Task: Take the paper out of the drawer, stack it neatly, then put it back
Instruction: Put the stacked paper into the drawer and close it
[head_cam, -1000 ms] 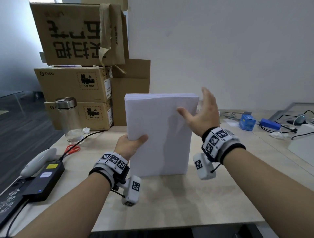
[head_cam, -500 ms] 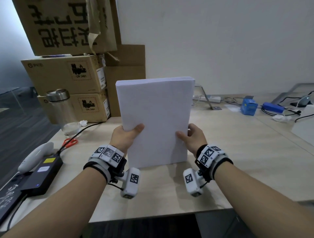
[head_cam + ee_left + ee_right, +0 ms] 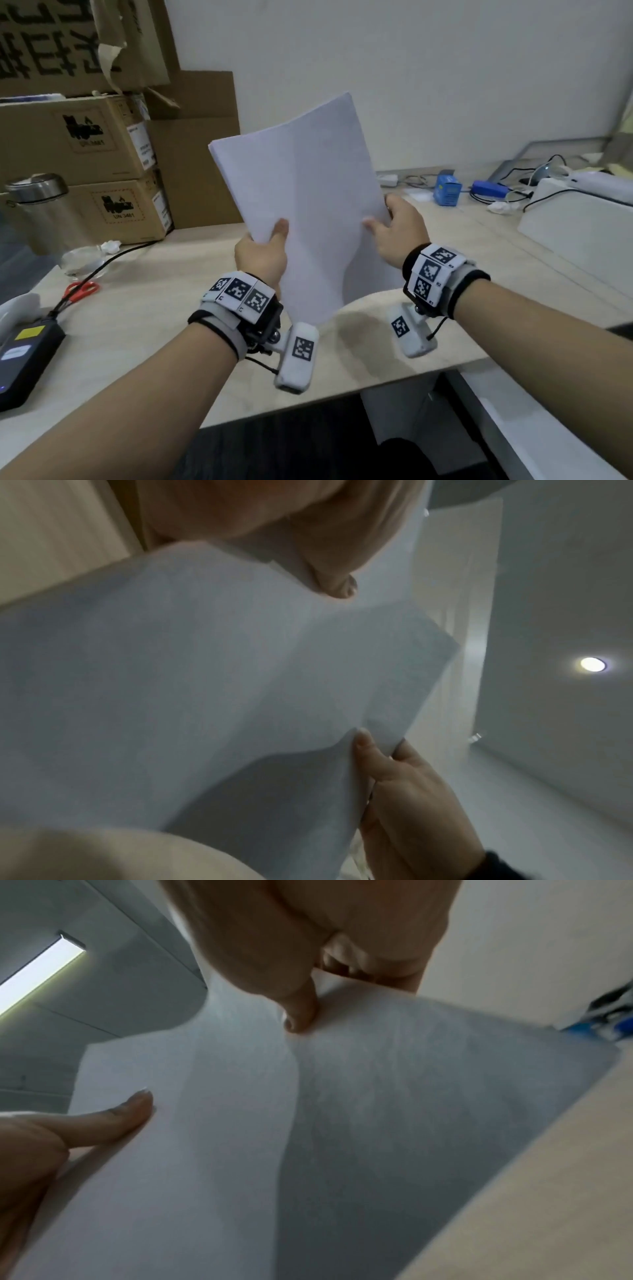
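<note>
Both hands held the paper stack [image 3: 301, 205] tilted above the surface [image 3: 144, 318]: the left hand [image 3: 262, 255] pinched its 9 o'clock edge, the right hand [image 3: 402, 229] its 3 o'clock edge, fingers curled behind.

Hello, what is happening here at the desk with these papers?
A person holds a stack of white paper with both hands above a wooden desk. The left hand grips its left edge and the right hand grips its right edge. The stack is tilted, with its lower corner near the desk. No drawer shows, so the paper is not back yet.
</note>
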